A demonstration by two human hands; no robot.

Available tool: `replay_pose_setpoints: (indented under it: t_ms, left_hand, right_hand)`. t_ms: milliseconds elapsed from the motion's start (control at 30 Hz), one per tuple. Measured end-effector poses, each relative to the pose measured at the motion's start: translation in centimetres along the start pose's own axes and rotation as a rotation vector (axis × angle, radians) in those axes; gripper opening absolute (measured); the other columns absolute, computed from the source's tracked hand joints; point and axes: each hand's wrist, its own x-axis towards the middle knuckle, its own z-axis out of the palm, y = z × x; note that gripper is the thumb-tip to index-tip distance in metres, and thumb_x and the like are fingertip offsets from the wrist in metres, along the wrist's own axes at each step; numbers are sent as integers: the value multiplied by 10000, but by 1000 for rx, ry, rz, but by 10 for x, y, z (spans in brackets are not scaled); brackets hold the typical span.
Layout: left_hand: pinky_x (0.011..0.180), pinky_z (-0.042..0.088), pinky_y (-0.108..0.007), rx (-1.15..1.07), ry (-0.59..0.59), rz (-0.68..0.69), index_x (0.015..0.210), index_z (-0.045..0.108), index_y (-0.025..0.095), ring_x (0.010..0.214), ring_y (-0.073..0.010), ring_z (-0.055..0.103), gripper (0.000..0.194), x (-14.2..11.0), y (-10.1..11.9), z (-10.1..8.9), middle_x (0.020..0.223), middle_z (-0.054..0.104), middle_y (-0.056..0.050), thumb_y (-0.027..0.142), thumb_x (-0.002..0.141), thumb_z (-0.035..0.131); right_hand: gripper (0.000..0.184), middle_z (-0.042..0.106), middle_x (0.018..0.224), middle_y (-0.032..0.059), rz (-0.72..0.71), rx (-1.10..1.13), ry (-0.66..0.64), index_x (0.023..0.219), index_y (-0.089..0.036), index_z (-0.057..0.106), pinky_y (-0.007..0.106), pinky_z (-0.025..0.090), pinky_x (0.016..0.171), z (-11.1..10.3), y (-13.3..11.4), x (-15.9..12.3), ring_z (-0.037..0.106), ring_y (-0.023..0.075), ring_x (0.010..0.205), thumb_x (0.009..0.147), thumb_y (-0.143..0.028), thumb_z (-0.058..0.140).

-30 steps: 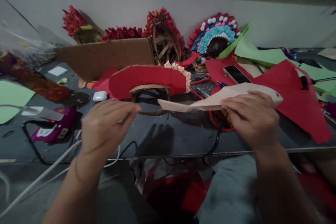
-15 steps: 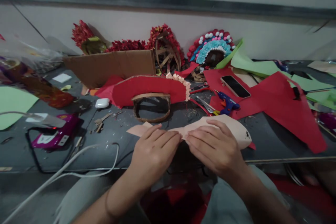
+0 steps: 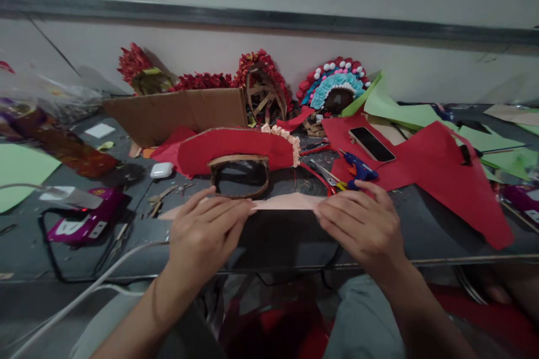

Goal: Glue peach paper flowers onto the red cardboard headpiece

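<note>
A strip of pale peach paper [image 3: 286,202] stretches between my two hands over the front of the table. My left hand [image 3: 206,224] pinches it near its left part, and a pointed end sticks out past the fingers. My right hand [image 3: 362,224] grips the other end, its thumb hidden underneath. The paper's lower edge looks straight, like a fold. Just behind lies a red headdress piece [image 3: 236,143] with a cardboard band [image 3: 240,158] and a peach ruffled trim [image 3: 297,146] on its right edge.
A blue glue gun [image 3: 357,167], scissors [image 3: 326,173] and a phone [image 3: 372,143] lie on or by red paper [image 3: 450,185]. At left are a purple power strip [image 3: 86,219], white cable [image 3: 105,263] and earbud case [image 3: 161,170]. A cardboard sheet [image 3: 181,115] and decorated headdresses [image 3: 332,84] stand behind.
My hands have moved apart along the peach paper, the left one to the left and the right one slightly right. The paper's broad right part no longer shows; a narrow straight-edged strip does.
</note>
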Motion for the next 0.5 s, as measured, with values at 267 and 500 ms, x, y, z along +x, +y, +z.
replay_pose_setpoints:
  t_ms: [267,500]
  left_hand:
    - [726,501,-307,-24,112,-178,832,660,236,688,-161,657,92,-3,-13,-7,790,724,8,181,777,610]
    - [410,369,-182,-465,53,-790,755,655,205,465,-84,490,200,3,-10,-10,556,573,50,393,785,597]
  right_hand:
    - [39,687,750,14,131,-131,223,783,-202,613,377,415,866,-7,39,-6,625,165,721,776,-164,612]
    - [331,663,988,83,535,788,-173,1077,-157,568,254,518,675,36,-8,-8,640,148,788,791,-322,589]
